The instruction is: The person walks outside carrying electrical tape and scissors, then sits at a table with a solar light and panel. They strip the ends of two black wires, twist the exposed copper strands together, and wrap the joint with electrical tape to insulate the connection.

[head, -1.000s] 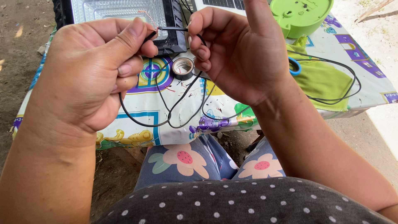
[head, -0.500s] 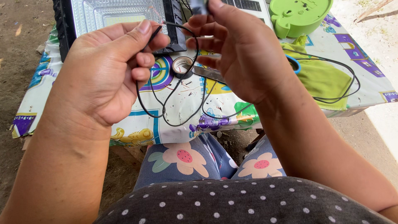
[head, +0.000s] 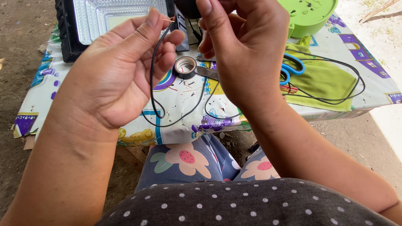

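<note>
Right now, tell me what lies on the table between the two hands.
Head view: a tape roll between left hand and right hand, beside the scissors.

Black wire [head: 153, 79], green cloth [head: 324, 79]

No packages, labels, signs or screens visible.
</note>
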